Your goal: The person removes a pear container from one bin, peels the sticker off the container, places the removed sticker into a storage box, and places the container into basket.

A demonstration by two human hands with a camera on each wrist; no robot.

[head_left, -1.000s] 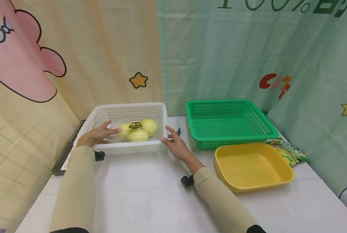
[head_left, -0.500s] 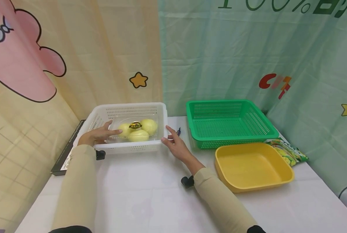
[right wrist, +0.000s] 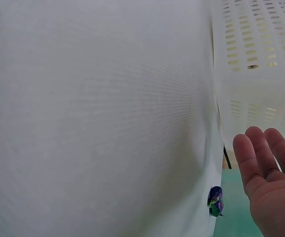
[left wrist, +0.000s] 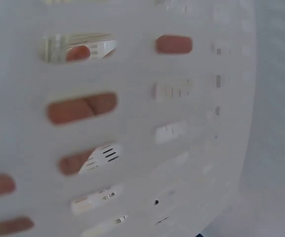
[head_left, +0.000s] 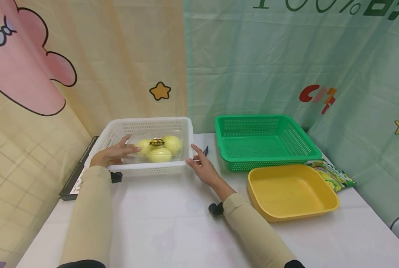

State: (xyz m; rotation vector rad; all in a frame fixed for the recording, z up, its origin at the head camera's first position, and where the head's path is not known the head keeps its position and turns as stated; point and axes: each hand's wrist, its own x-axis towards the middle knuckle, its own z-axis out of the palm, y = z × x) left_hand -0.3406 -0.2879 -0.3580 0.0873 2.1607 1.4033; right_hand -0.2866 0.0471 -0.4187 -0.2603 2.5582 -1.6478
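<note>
In the head view a clear plastic box [head_left: 172, 157] of round yellow-green fruit with a black-and-gold label lies in the white slotted basket [head_left: 146, 172]. My left hand [head_left: 114, 152] reaches over the basket's near left side and grips the box's left end. In the left wrist view, parts of the fingers [left wrist: 80, 108] show through the basket wall's slots; the rest is hidden. My right hand [head_left: 203, 167] is at the basket's right side, fingertips right at its wall. The right wrist view shows straight fingers [right wrist: 265, 153] close to the basket [right wrist: 251, 94].
Right of the basket lies a small shiny wrapped piece [head_left: 206, 151]. A green slotted basket [head_left: 268, 163] stands at the back right, with a yellow tub [head_left: 290, 214] before it. A green printed bag [head_left: 333, 176] lies partly behind the tub. A flat black-edged box [head_left: 69, 193] lies at left.
The fruit box shifts very slightly up and its label faces me a little more. My left fingers move slightly on it. My right hand stays in place.
</note>
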